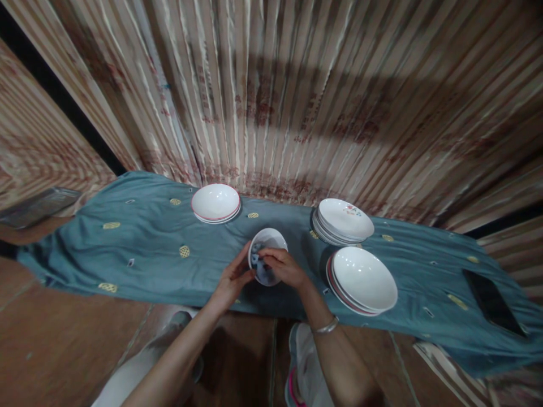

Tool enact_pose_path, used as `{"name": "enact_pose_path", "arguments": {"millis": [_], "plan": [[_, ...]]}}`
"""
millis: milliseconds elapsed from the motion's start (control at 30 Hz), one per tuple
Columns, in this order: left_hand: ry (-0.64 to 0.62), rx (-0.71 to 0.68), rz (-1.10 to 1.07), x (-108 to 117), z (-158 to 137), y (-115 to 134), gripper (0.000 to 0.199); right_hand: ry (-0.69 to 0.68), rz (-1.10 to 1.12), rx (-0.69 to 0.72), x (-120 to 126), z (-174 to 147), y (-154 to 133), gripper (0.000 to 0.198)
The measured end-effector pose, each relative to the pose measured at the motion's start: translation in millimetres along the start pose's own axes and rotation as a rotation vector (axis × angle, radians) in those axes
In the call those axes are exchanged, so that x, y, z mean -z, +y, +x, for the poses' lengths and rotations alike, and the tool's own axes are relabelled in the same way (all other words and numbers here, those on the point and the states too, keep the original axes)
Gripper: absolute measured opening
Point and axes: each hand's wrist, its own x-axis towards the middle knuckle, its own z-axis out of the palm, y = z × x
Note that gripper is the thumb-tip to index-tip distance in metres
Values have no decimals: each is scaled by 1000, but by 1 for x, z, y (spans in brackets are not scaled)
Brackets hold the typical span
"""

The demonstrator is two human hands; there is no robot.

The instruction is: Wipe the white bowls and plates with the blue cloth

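A small white bowl [275, 237] is at the middle of the cloth-covered table, tilted toward me. My left hand [236, 273] grips its left rim, thumb on the near side and fingers against the outside. Inside the bowl, my right hand [285, 265] pinches a bluish-grey patterned cloth [263, 272] against the inner wall. The cloth is partly hidden under the fingers. To the right of my right hand stands a stack of white bowls [365, 278], the lower ones with reddish sides.
Behind that stack sits a pile of white plates [345, 219] with a floral print. Red-rimmed white bowls [216, 202] are stacked at the back left. A black phone [492, 302] lies on the right of the teal tablecloth [156, 260]. A curtain [271, 113] hangs behind.
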Motion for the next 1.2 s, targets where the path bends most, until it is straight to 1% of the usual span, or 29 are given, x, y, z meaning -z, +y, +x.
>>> {"name": "enact_pose_path", "arguments": {"millis": [67, 133, 233, 333, 400, 500, 567, 633, 700, 767, 900, 967, 1067, 1133, 1200], "plan": [[5, 8, 2, 0, 0, 0, 83, 55, 25, 14, -3, 2, 2, 31], [8, 8, 5, 0, -1, 0, 82, 118, -42, 56, -4, 2, 3, 33], [10, -8, 19, -1, -2, 3, 79, 186, -240, 128, -5, 1, 3, 36], [19, -22, 41, -2, -3, 4, 77, 224, -472, 140, -6, -2, 0, 40], [20, -20, 47, -1, -3, 4, 77, 222, -622, 96, -6, -5, -6, 41], [25, -5, 37, 0, -1, 2, 79, 169, -799, -12, -5, -9, -18, 38], [32, 6, 29, 1, 0, 0, 81, 121, -863, -59, -2, -10, -23, 36], [32, 18, 28, 2, 0, 0, 81, 66, -879, -83, 3, -10, -25, 34], [29, 23, 37, 1, 0, 0, 81, 9, -842, -91, 7, -10, -23, 34], [30, 25, 43, 1, -1, 1, 82, -43, -752, -87, 12, -8, -20, 35], [25, 26, 23, 0, -1, 3, 83, -108, -462, -22, 16, -6, -11, 32], [20, 24, 7, -1, 0, 3, 84, -103, -299, -9, 14, -5, -8, 30], [22, 27, -2, 0, 0, 1, 86, -73, -66, -50, 9, -4, -4, 27], [20, 29, 1, 0, 0, 1, 87, -38, 60, -69, 5, -3, -5, 24], [17, 25, 7, 0, -1, 1, 87, 9, 159, -57, 1, -2, -6, 21]]}}
